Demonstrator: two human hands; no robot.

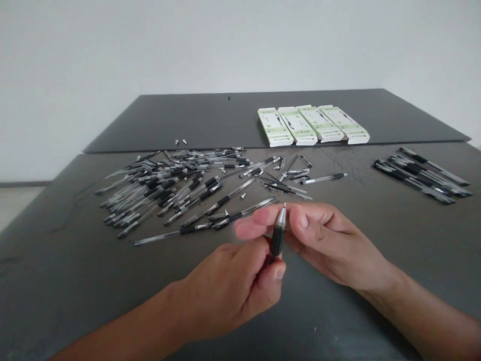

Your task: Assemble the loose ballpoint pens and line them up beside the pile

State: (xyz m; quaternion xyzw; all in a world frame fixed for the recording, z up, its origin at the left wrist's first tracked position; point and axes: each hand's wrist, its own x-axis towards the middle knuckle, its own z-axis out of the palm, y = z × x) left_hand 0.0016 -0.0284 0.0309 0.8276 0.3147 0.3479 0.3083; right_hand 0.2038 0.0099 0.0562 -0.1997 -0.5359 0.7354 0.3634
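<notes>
the left forearm (pixel 124 331) and right forearm (pixel 424 316) reach in bare from the lower corners. the left hand (pixel 225 291) sits lower, its fingers (pixel 278 271) curled closed. the right hand (pixel 326 245) is just above it, palm inward, pinching between thumb and forefinger, both hands close together.

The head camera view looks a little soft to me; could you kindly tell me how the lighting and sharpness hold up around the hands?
In the head view, light is soft and even, with diffuse shadow on the dark tabletop below the left hand and right hand; the fingers look slightly blurred, and the black-gripped pen shows a small highlight on its metal tip.
</notes>
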